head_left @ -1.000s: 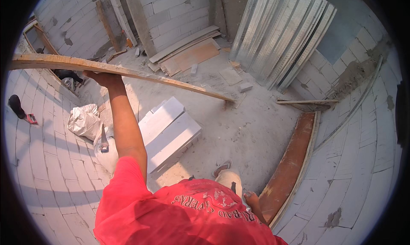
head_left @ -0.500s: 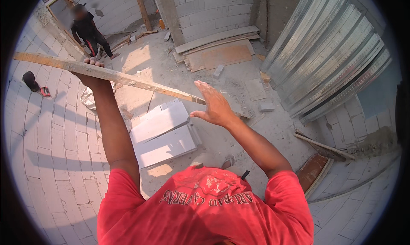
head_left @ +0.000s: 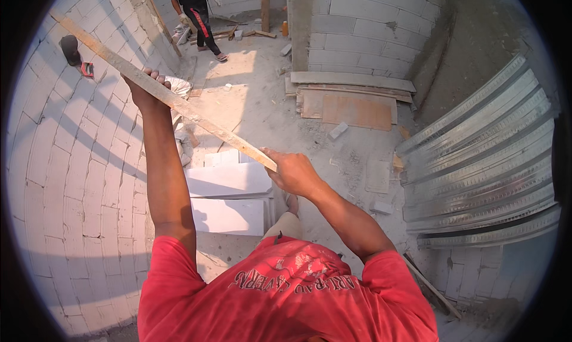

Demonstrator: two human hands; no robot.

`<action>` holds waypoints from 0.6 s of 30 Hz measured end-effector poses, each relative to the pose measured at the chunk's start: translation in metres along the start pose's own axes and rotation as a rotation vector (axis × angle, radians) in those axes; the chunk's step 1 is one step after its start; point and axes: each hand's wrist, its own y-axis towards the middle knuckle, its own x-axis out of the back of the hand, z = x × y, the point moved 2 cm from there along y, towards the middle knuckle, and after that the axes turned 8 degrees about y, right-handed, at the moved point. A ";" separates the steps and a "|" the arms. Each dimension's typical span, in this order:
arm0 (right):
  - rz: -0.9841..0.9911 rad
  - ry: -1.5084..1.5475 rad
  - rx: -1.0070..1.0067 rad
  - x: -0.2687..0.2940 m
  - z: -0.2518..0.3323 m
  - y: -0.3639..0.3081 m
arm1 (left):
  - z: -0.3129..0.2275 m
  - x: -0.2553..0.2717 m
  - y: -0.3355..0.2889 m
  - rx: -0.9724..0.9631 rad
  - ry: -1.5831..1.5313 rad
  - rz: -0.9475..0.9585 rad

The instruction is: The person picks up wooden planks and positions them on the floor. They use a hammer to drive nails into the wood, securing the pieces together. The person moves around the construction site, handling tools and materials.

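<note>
A long, narrow wooden plank [head_left: 205,124] slants across in front of me, its far end up at the left near the block wall. My left hand [head_left: 147,92] is closed round it from below, with the fingertips showing over its upper edge. At the plank's nearer, lower end, my right hand [head_left: 293,173] grips it, the thumb below and the fingers on top. Beneath the plank, a stack of pale blocks [head_left: 229,215] lies on the floor by my legs.
A pale block wall [head_left: 77,181] runs along my left, with a dark cap [head_left: 70,50] against it. A person in dark clothes [head_left: 199,17] walks ahead. Flat boards [head_left: 351,106] lie by the far wall; ribbed metal sheets [head_left: 482,169] stand at the right. Loose blocks [head_left: 338,131] dot the floor.
My right hand has gone from open beside the plank's end to closed on it. The plank slants more steeply. My view has swung left, and the person ahead has moved.
</note>
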 end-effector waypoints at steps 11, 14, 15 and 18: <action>0.236 0.292 -0.286 0.006 -0.176 0.064 | 0.285 0.014 0.043 0.463 -0.189 -0.524; 0.205 0.398 -0.345 -0.004 -0.204 0.118 | 0.376 0.024 0.014 0.563 -0.112 -0.663; 0.163 0.420 -0.368 -0.011 -0.213 0.134 | 0.399 0.017 0.002 0.620 -0.112 -0.660; 0.253 0.296 -0.564 -0.026 -0.243 0.189 | 0.472 0.024 -0.021 0.712 -0.095 -0.684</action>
